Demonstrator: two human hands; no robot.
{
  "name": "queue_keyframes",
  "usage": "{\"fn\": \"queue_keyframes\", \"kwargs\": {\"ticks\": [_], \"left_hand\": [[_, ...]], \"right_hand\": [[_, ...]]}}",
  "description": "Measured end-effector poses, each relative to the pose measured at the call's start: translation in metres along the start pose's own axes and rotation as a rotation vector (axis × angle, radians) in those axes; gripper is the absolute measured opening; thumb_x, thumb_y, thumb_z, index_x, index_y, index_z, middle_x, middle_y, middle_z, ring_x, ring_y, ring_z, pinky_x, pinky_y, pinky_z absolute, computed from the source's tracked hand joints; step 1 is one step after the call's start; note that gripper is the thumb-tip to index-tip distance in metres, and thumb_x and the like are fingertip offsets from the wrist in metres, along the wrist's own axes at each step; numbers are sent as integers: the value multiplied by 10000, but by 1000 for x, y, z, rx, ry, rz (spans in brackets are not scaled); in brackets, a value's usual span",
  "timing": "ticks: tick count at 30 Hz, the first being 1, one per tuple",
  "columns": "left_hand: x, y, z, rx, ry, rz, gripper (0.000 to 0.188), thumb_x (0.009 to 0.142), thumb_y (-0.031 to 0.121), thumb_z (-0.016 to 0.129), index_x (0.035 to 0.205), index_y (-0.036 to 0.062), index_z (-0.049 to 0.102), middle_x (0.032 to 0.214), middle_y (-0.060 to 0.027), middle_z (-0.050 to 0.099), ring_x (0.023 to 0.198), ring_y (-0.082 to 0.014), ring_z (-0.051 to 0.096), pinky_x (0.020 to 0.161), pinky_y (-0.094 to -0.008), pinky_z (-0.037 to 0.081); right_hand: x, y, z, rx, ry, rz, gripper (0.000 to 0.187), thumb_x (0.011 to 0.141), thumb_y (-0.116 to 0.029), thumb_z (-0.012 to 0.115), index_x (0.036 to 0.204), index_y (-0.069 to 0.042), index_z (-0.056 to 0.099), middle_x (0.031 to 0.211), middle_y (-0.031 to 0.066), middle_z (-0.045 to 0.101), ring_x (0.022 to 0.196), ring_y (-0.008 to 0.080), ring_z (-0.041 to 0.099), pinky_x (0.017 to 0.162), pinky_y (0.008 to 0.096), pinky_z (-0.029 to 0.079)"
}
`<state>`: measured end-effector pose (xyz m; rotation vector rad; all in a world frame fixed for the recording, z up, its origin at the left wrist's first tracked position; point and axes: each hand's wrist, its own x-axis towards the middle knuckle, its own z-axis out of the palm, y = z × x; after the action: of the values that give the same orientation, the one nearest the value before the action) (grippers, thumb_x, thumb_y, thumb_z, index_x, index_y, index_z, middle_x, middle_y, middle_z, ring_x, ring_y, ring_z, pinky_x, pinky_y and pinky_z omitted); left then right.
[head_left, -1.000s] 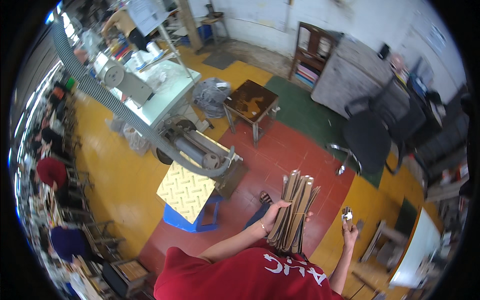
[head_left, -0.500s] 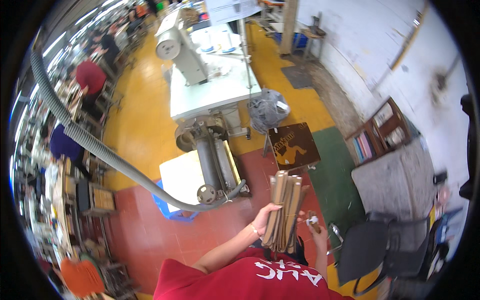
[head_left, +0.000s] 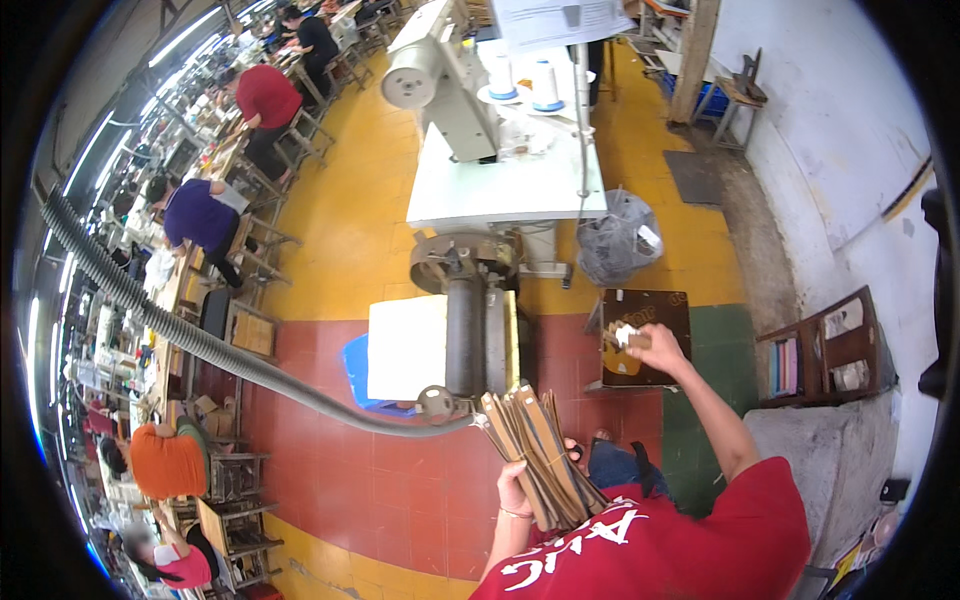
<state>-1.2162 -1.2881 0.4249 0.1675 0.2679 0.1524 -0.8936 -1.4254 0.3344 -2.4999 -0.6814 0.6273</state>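
My left hand (head_left: 513, 488) is closed round a thick bundle of long brown strips (head_left: 540, 450), held upright and slightly tilted against my front. A thin tie seems to run across the strips, which look like leather, though I cannot be sure. My right hand (head_left: 662, 351) reaches out over a low dark brown table (head_left: 650, 308) with orange markings on its top. Between its fingers is a small brown piece with a white part (head_left: 628, 338); its exact kind is too small to tell. Whether this piece touches the tabletop cannot be seen.
Ahead stand a roller machine (head_left: 466, 340) with a pale side board (head_left: 407, 345) and a sewing machine (head_left: 440, 80) on a white table (head_left: 480, 195). A grey hose (head_left: 250, 372) crosses on the left. A grey bag (head_left: 618, 240) hangs nearby. People work along the left benches.
My right hand has moved from beside my body out over the low table, carrying the small brown piece. The bundle stays in my left hand. The whole view has shifted.
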Motion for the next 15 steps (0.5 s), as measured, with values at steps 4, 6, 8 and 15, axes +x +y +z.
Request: {"fn": "queue_keyframes", "kwargs": {"ticks": [4, 6, 8, 15], "left_hand": [[7, 12, 3, -27, 21, 75, 773, 708, 321, 599, 1319, -84, 354, 1253, -248, 478, 1134, -355, 516, 998, -495, 410], [14, 19, 5, -40, 11, 100, 782, 700, 311, 609, 1322, -85, 349, 1247, -250, 482, 1125, -361, 524, 988, -499, 418], [24, 28, 7, -40, -68, 147, 791, 694, 302, 615, 1324, -90, 342, 1245, -251, 484, 1119, -365, 529, 975, -507, 428], [61, 45, 11, -1, -13, 266, 807, 685, 306, 619, 1329, -92, 340, 1313, -251, 443, 1185, -358, 486, 1041, -485, 365]], "right_hand": [[64, -70, 1, 50, 18, -203, 551, 674, -377, 755, 1058, -8, 612, 1024, 220, 597, 992, 354, 577, 868, 409, 455], [83, -101, -1, 103, -32, -256, 566, 673, -365, 762, 1073, 3, 606, 1031, 214, 589, 997, 348, 576, 881, 394, 446], [98, -127, -5, 75, -69, -277, 565, 673, -353, 762, 1082, 2, 605, 1040, 211, 586, 1005, 345, 575, 893, 388, 443], [197, -185, -13, 22, 17, -404, 540, 664, -325, 763, 1088, -31, 605, 1033, 207, 598, 1005, 340, 574, 891, 396, 450]]}}
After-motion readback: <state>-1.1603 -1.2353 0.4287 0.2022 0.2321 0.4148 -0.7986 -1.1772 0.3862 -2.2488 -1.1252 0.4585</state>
